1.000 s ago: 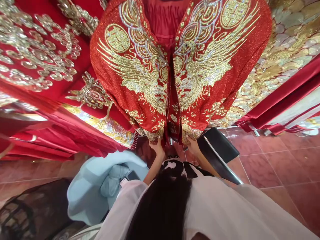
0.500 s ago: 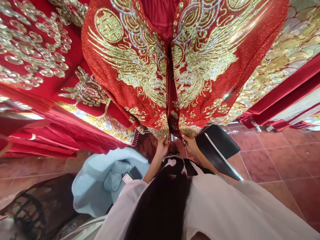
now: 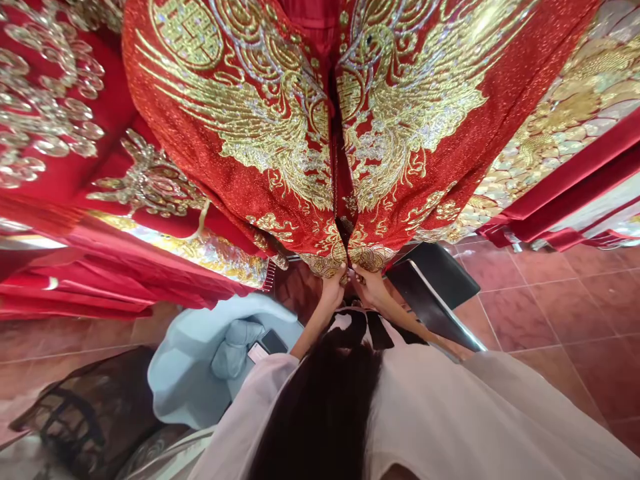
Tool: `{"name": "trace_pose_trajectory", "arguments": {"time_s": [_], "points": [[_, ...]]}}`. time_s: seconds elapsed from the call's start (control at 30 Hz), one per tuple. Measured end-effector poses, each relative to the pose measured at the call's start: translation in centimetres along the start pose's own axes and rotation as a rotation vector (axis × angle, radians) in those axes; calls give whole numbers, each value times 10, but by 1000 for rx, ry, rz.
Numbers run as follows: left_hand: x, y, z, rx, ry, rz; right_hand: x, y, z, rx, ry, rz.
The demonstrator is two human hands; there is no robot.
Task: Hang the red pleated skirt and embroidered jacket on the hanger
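A red glittery jacket (image 3: pixel 210 147) with gold and silver phoenix embroidery hangs right in front of me, its front opening running down the middle. At the bottom of that opening my left hand (image 3: pixel 334 283) is closed on one front hem corner of the jacket. Close beside it, my right hand (image 3: pixel 369 281) pinches the opposite hem corner. The two front edges nearly meet at the hem, while a dark gap shows between them higher up. Dark red lining shows at the neck end.
Red garments with jewelled trim (image 3: pixel 150 177) hang on the left, a gold-scaled garment (image 3: pixel 545 133) on the right. A pale blue chair (image 3: pixel 185 373) holds a knotted cushion (image 3: pixel 233 350) and a phone (image 3: pixel 274 342). A black chair (image 3: pixel 440 273) stands right, on reddish floor tiles (image 3: pixel 545 307).
Both hands have come closer together, drawing the jacket's lower front edges toward each other. The gap at the hem has narrowed, and the jacket appears larger and nearer in view.
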State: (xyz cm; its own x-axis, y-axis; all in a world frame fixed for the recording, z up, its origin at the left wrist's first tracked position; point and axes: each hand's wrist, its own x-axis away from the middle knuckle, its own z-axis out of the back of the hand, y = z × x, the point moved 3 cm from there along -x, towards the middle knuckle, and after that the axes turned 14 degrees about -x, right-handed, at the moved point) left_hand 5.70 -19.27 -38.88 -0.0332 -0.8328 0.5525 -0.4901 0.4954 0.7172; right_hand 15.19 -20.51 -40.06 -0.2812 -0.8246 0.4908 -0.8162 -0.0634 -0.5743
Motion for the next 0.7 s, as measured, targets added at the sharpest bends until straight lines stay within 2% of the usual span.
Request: {"name": "trace_pose_trajectory", "arguments": {"time_s": [0.37,0.7], "points": [[-2,-4,1,-38,29,-1,-3,9,4,-26,37,-30],[-5,-5,4,-24,10,12,-2,10,-3,-20,26,-17]]}}
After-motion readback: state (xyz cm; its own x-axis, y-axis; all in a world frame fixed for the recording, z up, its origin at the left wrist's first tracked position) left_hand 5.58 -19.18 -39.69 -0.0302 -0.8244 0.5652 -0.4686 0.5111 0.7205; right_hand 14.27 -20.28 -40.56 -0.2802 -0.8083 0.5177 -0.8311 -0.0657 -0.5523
